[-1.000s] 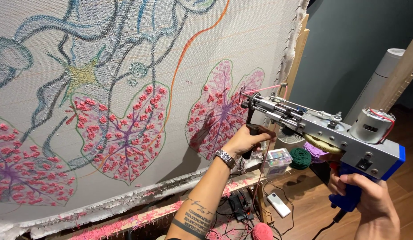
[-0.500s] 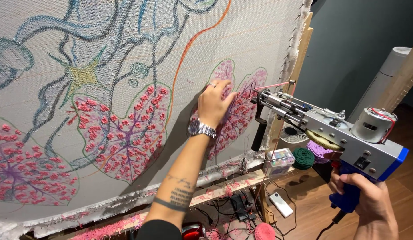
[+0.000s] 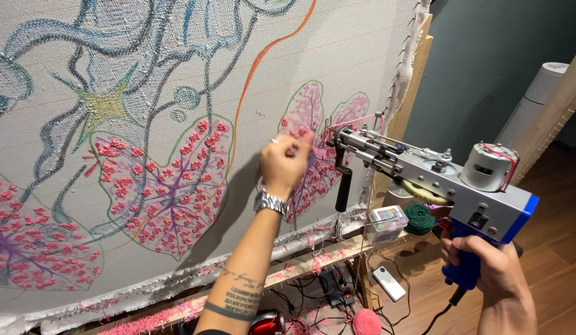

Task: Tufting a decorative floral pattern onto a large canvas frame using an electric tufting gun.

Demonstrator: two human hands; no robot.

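My right hand grips the blue handle of a tufting gun, a grey metal body with a round motor on top. Its needle end points left at a pink leaf stitched on the grey tufting cloth. My left hand, with a metal watch on the wrist, is raised in front of that leaf. Its fingers pinch a strand of pink yarn just left of the gun's tip. The gun's black front handle hangs free.
The cloth is stretched on a wooden frame whose right post stands behind the gun. Below lie a green yarn ball, a clear box, a white handset, a pink yarn ball and cables. A white cylinder stands at the right.
My left hand let go of the gun's black front handle, lay flat on the pink leaf, and now pinches pink yarn by the gun's tip. The gun stays about level.
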